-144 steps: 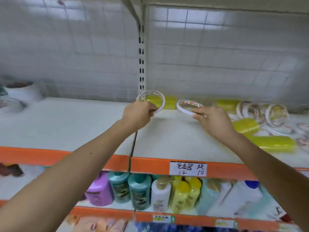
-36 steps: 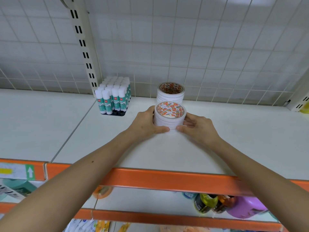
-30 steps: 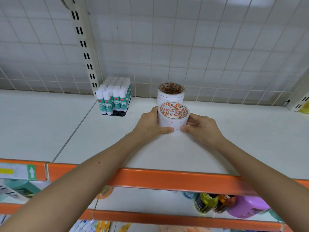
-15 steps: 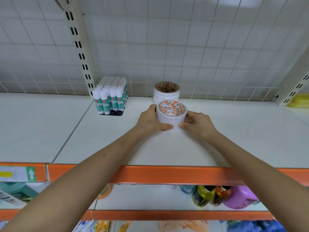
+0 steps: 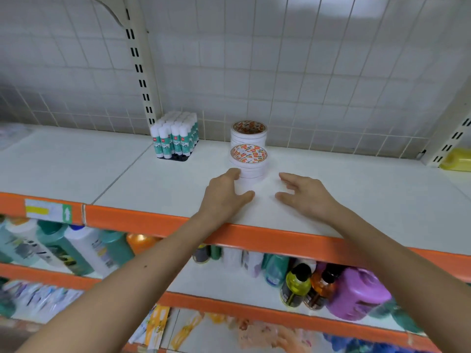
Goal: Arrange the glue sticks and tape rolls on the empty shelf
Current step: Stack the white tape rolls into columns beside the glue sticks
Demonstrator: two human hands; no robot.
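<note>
where stacked flat, tape rolls (image 5: pixel 249 159) with cores upward

Both our arms are stretched forward, bare to the elbow, converging toward the middle. Our left forearm (image 5: pixel 142 273) comes in from lower left, our right forearm (image 5: pixel 397 258) from lower right. Left hand (image 5: pixel 224 197): palm down, fingers relaxed and close together, thumb sticking out to the right, gripping nothing. Right hand (image 5: pixel 303 194): palm down, fingers loosely spread and slightly curved, thumb sticking out to the left, gripping nothing. Our thumbs face each other across a clear gap; the hands don't touch. Wrists roughly straight. We can't tell whether the palms rest or hover.
</note>
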